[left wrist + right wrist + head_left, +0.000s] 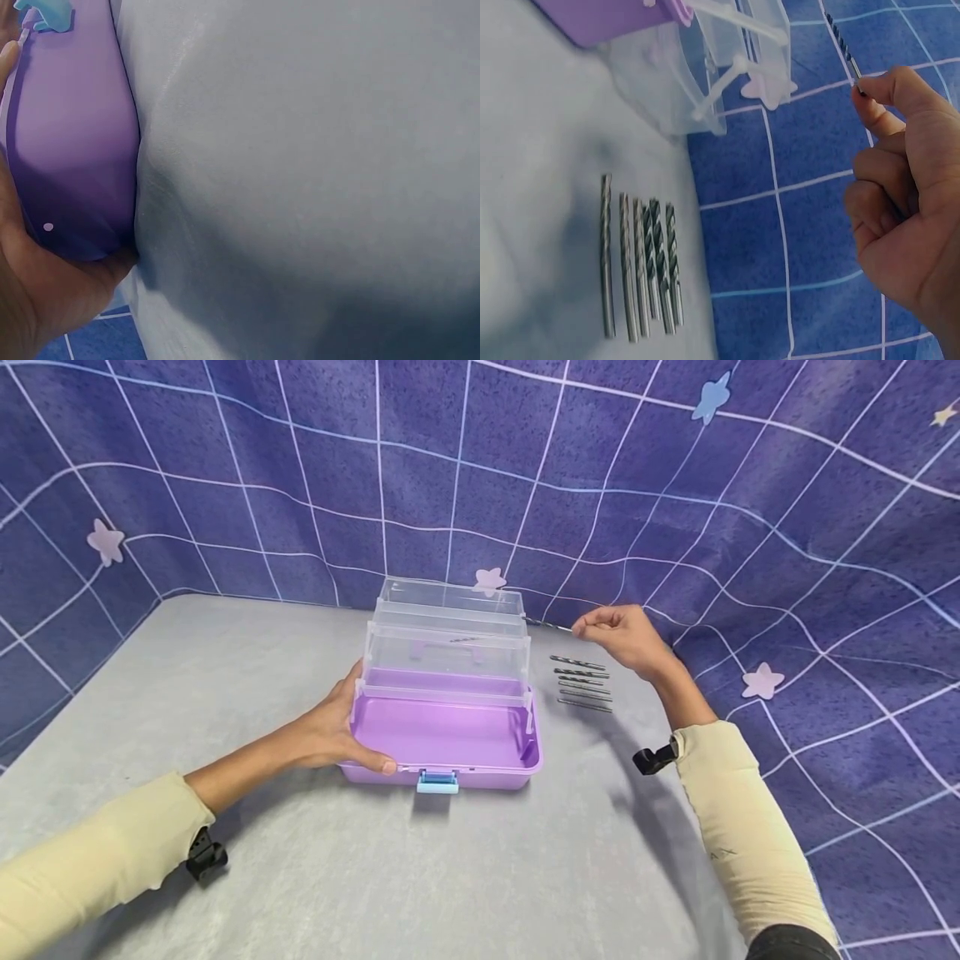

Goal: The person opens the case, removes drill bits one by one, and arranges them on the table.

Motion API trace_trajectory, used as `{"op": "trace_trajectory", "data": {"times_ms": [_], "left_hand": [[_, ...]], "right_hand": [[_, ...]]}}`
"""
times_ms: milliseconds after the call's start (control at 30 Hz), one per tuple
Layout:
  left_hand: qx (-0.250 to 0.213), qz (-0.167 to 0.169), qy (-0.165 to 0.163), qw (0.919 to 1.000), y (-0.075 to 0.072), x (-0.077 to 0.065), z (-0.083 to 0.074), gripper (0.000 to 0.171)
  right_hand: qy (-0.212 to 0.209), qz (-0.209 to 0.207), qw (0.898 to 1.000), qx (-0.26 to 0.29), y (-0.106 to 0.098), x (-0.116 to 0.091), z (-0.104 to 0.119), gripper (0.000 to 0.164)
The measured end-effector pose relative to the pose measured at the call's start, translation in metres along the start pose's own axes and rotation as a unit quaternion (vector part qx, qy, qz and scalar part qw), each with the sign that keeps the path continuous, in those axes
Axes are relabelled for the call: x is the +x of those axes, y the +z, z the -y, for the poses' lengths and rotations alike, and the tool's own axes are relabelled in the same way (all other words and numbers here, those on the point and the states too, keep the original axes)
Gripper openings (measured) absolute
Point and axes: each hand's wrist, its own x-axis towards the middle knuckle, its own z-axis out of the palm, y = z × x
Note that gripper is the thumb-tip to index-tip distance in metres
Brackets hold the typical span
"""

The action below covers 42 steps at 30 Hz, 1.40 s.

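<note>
A purple toolbox [487,779] with raised clear trays [450,687] stands open on the grey table. My left hand [330,727] grips its left end, thumb along the front rim and fingers around the side; the left wrist view shows the purple wall [75,135] against that palm. Between thumb and index finger, my right hand [626,639] pinches a drill bit [843,45] by its shank, fluted end pointing toward the trays. One thin drill bit [467,639] shows through the clear plastic. Several more drill bits [656,262] lie in a row right of the box.
A light blue latch [437,782] hangs at the box's front. Behind the table [247,652] rises a blue gridded cloth [420,468] with star shapes, which also runs down the right side.
</note>
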Motion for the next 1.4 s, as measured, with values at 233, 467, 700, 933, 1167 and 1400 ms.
{"op": "trace_trajectory", "data": {"times_ms": [233,467,700,933,1167,1400], "left_hand": [[-0.008,0.003,0.007,0.9999,0.0,0.0,0.0,0.169],[0.007,0.001,0.016,0.9999,-0.001,-0.001,0.0,0.17],[0.003,-0.001,0.016,0.9999,-0.002,-0.001,0.002,0.169],[-0.016,0.005,0.013,0.9998,-0.001,0.0,0.002,0.169],[-0.008,0.003,0.01,0.9999,0.0,0.0,0.002,0.168],[-0.025,0.009,0.03,0.9992,0.0,0.002,0.0,0.166]], "right_hand": [[0.019,0.004,1.0,-0.014,-0.013,-0.016,-0.012,0.018],[0.042,0.003,0.999,-0.028,-0.019,-0.03,-0.027,0.029],[0.045,0.004,0.999,-0.015,-0.019,-0.043,-0.048,0.025],[0.058,0.033,0.997,-0.03,-0.016,-0.057,-0.073,0.017],[0.079,0.05,0.995,-0.037,-0.008,-0.072,-0.099,0.025],[0.107,0.065,0.992,-0.033,-0.003,-0.081,-0.12,0.027]]}}
